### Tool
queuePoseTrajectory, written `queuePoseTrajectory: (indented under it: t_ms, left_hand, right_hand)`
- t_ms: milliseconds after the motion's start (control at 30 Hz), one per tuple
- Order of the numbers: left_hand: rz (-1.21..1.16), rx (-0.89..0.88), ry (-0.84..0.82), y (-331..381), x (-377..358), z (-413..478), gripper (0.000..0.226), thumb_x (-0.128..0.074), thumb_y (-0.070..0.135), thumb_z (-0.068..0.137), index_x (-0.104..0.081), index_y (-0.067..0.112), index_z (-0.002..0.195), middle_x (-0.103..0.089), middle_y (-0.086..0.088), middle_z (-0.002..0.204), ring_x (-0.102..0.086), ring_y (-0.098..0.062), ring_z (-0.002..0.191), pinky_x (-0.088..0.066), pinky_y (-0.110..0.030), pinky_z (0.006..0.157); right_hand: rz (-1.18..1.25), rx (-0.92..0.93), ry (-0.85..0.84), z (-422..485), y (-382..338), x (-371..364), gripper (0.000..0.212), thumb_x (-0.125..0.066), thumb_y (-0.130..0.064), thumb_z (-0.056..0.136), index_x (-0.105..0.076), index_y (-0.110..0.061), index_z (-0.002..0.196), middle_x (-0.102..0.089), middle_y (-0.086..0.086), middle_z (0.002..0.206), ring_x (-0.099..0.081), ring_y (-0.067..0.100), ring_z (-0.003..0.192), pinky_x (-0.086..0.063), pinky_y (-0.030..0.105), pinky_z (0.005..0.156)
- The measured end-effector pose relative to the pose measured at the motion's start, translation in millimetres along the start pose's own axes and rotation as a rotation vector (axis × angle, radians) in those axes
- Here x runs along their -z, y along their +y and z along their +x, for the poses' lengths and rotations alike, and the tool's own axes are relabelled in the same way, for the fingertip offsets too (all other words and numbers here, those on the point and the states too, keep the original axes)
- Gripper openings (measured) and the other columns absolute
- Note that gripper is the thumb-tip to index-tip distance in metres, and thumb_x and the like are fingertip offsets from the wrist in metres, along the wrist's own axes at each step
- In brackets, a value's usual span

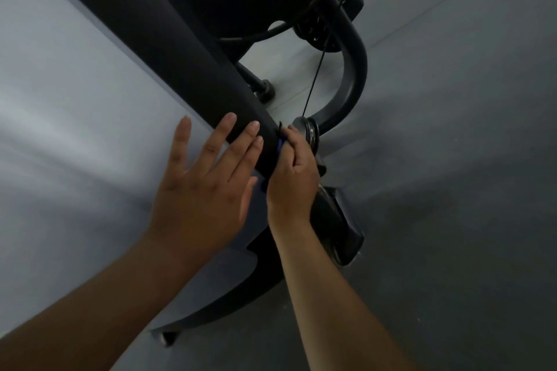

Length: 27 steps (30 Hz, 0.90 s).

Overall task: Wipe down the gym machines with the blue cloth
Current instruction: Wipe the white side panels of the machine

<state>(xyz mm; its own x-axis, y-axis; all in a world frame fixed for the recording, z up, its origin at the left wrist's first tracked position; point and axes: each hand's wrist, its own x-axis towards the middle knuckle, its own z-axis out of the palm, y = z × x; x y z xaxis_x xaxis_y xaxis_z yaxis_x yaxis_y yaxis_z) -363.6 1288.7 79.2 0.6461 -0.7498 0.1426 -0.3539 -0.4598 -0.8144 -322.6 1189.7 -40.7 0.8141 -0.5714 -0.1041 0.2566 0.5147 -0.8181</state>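
Left hand (pixel 199 187) is lying flat on the black padded bar (pixel 168 48), fingers (pixel 224 132) spread. Right hand (pixel 292 178) is bunching the blue cloth (pixel 279 144) (mostly hidden) against the bar, just beside the pulley (pixel 307 129); cloth risks snagging in its cable (pixel 316 72).

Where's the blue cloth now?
Centre of the head view: the blue cloth peeks from the right hand, against the black padded bar, left of the pulley.
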Motion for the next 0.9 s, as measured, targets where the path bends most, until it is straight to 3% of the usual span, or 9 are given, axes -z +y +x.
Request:
queuePoseTrajectory:
  t_ms: [167, 233, 300, 433, 600, 767, 833, 900]
  left_hand:
    - [0.026, 0.012, -0.021, 4, -1, -1, 0.070, -0.038, 0.044, 0.114, -0.019, 0.013, 0.174, -0.008, -0.009, 0.183, -0.002, -0.036, 0.169, -0.003, -0.075, 0.129]
    - [0.031, 0.004, -0.037, 7, -1, 0, 0.070, -0.035, 0.045, 0.114, -0.018, 0.014, 0.174, -0.005, -0.011, 0.183, 0.002, -0.038, 0.169, 0.000, -0.075, 0.129]
    - [0.053, -0.006, -0.052, 11, -4, 0, 0.071, -0.032, 0.046, 0.114, -0.015, 0.014, 0.175, 0.000, -0.012, 0.183, 0.006, -0.042, 0.168, 0.002, -0.076, 0.129]
    - [0.056, -0.014, -0.111, 25, -8, 3, 0.075, -0.029, 0.051, 0.112, -0.010, 0.017, 0.175, 0.011, -0.015, 0.182, 0.014, -0.041, 0.167, 0.013, -0.077, 0.125]
    - [0.042, -0.127, -0.209, 49, -18, -5, 0.076, -0.024, 0.054, 0.112, -0.002, 0.018, 0.175, 0.014, -0.016, 0.181, 0.024, -0.042, 0.165, 0.017, -0.077, 0.124]
    - [0.026, -0.113, -0.283, 67, -29, -12, 0.083, -0.025, 0.058, 0.111, 0.011, 0.016, 0.173, 0.034, -0.018, 0.175, 0.037, -0.045, 0.159, 0.019, -0.079, 0.122]
    - [0.019, -0.127, -0.284, 71, -32, -15, 0.083, -0.025, 0.057, 0.110, 0.010, 0.016, 0.173, 0.033, -0.018, 0.175, 0.037, -0.044, 0.159, 0.021, -0.079, 0.120]
    - [0.004, -0.126, -0.256, 71, -35, -19, 0.080, -0.025, 0.055, 0.111, 0.006, 0.015, 0.174, 0.029, -0.018, 0.177, 0.034, -0.043, 0.161, 0.026, -0.077, 0.119]
  right_hand:
    - [-0.111, -0.140, 0.207, -11, 60, 37, 0.036, -0.044, -0.033, 0.111, -0.068, -0.037, 0.137, -0.067, -0.020, 0.137, -0.059, -0.001, 0.131, -0.048, 0.044, 0.118]
    - [-0.118, -0.178, 0.208, -7, 63, 39, 0.033, -0.045, -0.039, 0.111, -0.068, -0.037, 0.135, -0.068, -0.019, 0.132, -0.062, 0.000, 0.125, -0.051, 0.045, 0.114]
    - [-0.096, -0.117, 0.139, -5, 53, 32, 0.030, -0.045, -0.042, 0.112, -0.068, -0.040, 0.132, -0.066, -0.021, 0.136, -0.059, 0.000, 0.131, -0.047, 0.041, 0.118]
    - [-0.156, 0.058, 0.065, -14, 61, 29, 0.037, -0.041, -0.037, 0.117, -0.059, -0.032, 0.149, -0.054, -0.021, 0.155, -0.045, 0.001, 0.149, -0.036, 0.029, 0.125]
    - [-0.237, -0.212, 0.307, -23, 130, 60, 0.049, -0.030, -0.057, 0.112, -0.053, -0.036, 0.150, -0.051, -0.013, 0.157, -0.044, 0.008, 0.150, -0.038, 0.050, 0.126]
    - [-0.208, -0.035, 0.163, -21, 100, 41, 0.042, -0.036, -0.041, 0.117, -0.052, -0.031, 0.155, -0.041, -0.019, 0.167, -0.028, 0.003, 0.160, -0.025, 0.035, 0.131]
    - [-0.268, 0.038, 0.122, -20, 111, 46, 0.041, -0.035, -0.036, 0.118, -0.053, -0.028, 0.155, -0.044, -0.015, 0.165, -0.033, 0.004, 0.158, -0.027, 0.030, 0.130]
    - [-0.300, -0.052, 0.197, -14, 140, 68, 0.041, -0.032, -0.038, 0.117, -0.057, -0.027, 0.148, -0.052, -0.010, 0.158, -0.044, 0.006, 0.150, -0.033, 0.034, 0.128]
